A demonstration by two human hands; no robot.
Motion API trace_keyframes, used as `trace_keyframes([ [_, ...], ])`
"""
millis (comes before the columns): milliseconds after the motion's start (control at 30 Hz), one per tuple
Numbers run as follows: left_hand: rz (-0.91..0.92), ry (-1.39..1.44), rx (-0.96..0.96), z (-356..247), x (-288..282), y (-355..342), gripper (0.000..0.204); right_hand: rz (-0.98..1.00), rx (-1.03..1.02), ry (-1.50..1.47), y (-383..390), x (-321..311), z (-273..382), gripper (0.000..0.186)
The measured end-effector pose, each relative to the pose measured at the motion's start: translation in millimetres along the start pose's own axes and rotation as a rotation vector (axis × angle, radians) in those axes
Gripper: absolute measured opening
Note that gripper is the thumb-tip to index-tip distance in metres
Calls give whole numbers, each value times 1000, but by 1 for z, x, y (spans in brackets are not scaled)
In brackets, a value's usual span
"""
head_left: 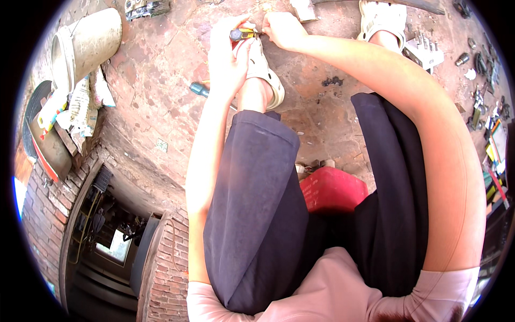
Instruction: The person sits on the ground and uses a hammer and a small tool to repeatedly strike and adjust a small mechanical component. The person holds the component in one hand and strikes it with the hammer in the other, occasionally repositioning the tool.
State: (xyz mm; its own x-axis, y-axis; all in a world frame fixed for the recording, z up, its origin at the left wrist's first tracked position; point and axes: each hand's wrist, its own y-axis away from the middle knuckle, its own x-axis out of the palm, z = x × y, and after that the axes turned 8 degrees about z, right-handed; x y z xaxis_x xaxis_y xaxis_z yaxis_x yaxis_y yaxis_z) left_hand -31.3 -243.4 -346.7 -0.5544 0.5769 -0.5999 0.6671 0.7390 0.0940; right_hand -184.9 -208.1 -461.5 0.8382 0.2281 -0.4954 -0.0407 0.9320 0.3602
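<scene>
The person sits low over a worn red brick floor (161, 80), knees apart in dark trousers, both bare arms stretched forward to the far side of the floor. The left hand (228, 51) has its fingers wrapped around the yellow-and-black handle of a screwdriver (242, 35), which lies roughly level just above the person's left foot in a white slotted sandal (264, 70). The right hand (283, 29) meets the screwdriver at its metal end, its fingers pinched together around something too small to make out there; whether they grip the shaft itself or a small part cannot be told.

A second screwdriver with a blue-green handle (199, 89) lies on the floor just left of the left forearm, apart from both hands. A red plastic stool (332, 189) shows between the thighs. The right foot's white sandal (382, 19) rests near the far edge of the floor, and beside it sits a white plug block with metal pins (425, 51). Small metal parts and hand tools (483, 102) are scattered along the right edge. At the far left corner a dirty white plastic bucket (86, 45) lies tipped on its side above a heap of crumpled wrappers (80, 107).
</scene>
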Motion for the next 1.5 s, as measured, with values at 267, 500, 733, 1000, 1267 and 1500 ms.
trace_keyframes([
  [267,8,3,-27,3,-2,1,43,-14,-2,7,2,-1,3,13],
  [500,27,-67,46,1,-2,-2,39,-9,7,24,2,0,0,13],
  [733,54,-70,52,4,-4,-3,37,-40,14,37,-1,6,-2,12],
  [1000,65,-33,15,-3,-4,-8,36,-148,-73,142,-5,13,-13,12],
  [1267,65,-113,70,-8,-3,-7,34,98,185,23,-8,0,8,15],
  [1500,53,-98,28,-9,-2,-7,34,77,271,138,-9,5,16,19],
])
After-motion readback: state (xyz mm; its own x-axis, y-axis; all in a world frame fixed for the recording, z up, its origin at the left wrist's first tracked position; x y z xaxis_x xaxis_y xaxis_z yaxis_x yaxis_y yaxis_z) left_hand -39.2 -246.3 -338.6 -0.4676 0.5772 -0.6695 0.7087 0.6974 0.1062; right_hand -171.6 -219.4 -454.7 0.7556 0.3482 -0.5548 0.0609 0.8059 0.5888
